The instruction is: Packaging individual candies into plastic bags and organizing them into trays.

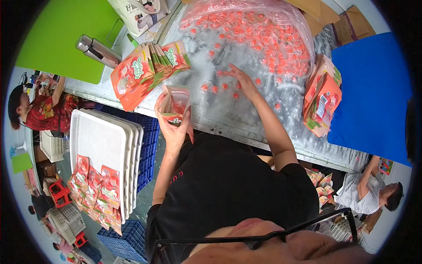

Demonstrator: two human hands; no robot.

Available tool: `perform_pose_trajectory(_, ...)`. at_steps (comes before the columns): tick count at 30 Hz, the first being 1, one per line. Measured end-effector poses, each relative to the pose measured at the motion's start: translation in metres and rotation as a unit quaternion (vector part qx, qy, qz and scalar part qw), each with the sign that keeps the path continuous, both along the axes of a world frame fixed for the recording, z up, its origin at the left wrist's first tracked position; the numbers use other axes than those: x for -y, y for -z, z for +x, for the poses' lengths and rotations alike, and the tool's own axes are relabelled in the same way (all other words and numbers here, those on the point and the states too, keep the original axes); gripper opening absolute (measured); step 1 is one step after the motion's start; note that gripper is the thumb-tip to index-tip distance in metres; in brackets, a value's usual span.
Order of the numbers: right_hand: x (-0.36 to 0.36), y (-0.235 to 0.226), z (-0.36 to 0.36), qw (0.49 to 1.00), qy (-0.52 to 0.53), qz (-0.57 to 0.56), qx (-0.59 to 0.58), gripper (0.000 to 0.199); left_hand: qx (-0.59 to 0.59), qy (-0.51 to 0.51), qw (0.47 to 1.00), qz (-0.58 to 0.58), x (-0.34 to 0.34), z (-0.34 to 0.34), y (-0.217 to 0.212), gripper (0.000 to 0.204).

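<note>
My left hand holds an open orange pouch upright at the near edge of the metal table, its mouth gaping toward me. My right hand reaches forward over the table, fingers spread on several small wrapped orange candies lying loose there. Beyond it spreads a large clear plastic bag with a heap of the same candies. A fanned stack of empty orange pouches lies to the left of the held pouch.
Another pile of pouches lies at the table's right, beside a blue board. White trays with filled pouches stand on blue crates at my left. A steel flask lies near a green board. Other people sit at left and lower right.
</note>
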State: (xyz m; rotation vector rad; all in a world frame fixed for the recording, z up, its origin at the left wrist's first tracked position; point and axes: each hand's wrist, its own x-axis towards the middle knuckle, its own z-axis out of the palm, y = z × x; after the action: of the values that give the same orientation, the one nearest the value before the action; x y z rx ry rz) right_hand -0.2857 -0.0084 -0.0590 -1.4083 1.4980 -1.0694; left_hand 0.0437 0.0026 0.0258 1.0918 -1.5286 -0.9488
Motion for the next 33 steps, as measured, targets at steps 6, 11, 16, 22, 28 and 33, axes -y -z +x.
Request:
perform_pose_trajectory(6,0.007,-0.001,0.003,0.996,-0.029,-0.044,-0.07,0.07,-0.01,-0.009,1.0,0.008,-0.002,0.001,0.002,0.077)
perform_pose_trajectory(11,-0.003,-0.003,0.044,0.891,-0.071,-0.142,-0.426,0.071,-0.019,-0.005,1.0,-0.003,0.002,-0.001,0.0,0.077)
perform_pose_trajectory(16,0.016,0.0,0.078,0.883,-0.12,-0.236,-0.388,0.053,0.022,-0.004,0.994,-0.107,0.003,-0.003,-0.007,0.076)
perform_pose_trajectory(22,0.013,0.013,0.086,0.859,-0.105,-0.321,-0.386,0.022,-0.025,0.012,0.995,-0.1,0.008,-0.013,0.012,0.073)
perform_pose_trajectory(28,0.012,0.014,0.082,0.911,-0.032,-0.299,-0.282,0.014,0.023,0.024,0.989,-0.143,0.009,-0.008,0.014,0.083)
perform_pose_trajectory(33,0.011,-0.057,0.07,0.991,-0.016,-0.065,-0.115,0.009,0.076,-0.002,0.983,-0.165,0.009,-0.011,0.004,0.085)
